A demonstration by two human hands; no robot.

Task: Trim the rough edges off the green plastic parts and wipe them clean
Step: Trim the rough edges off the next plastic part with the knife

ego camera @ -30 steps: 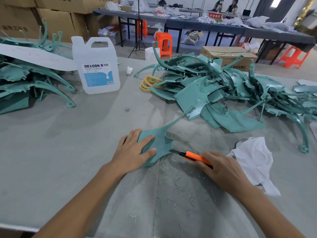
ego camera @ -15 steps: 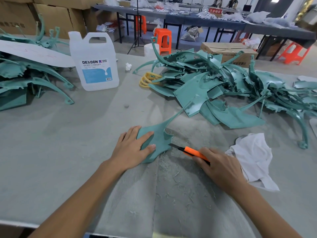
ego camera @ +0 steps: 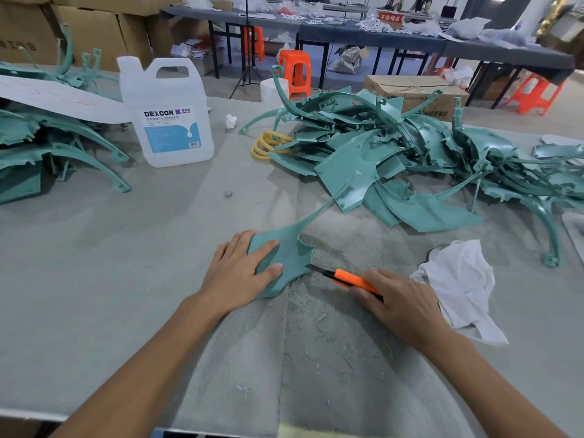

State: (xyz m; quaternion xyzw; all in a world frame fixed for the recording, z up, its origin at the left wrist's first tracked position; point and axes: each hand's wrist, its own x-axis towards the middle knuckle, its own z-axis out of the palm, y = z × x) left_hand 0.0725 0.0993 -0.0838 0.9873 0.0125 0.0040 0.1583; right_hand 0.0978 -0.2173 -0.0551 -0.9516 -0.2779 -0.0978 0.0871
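A flat green plastic part [ego camera: 292,254] with a long thin stem lies on the grey table in front of me. My left hand [ego camera: 237,273] presses flat on its left side, fingers spread over it. My right hand [ego camera: 401,305] is closed around an orange utility knife [ego camera: 350,279], whose blade tip touches the part's right edge. Thin plastic shavings [ego camera: 319,317] are scattered on the cloth below the part. A crumpled white rag [ego camera: 461,279] lies just right of my right hand.
A big pile of green parts [ego camera: 410,159] fills the table's far right; another stack [ego camera: 47,147] sits at the far left under a white sheet. A white DEXCON jug [ego camera: 170,115] stands behind. Yellow rings [ego camera: 268,143] lie beside the pile.
The knife blade has slid slightly along the part's right edge; both hands stay in nearly the same place. The view has tilted a little.
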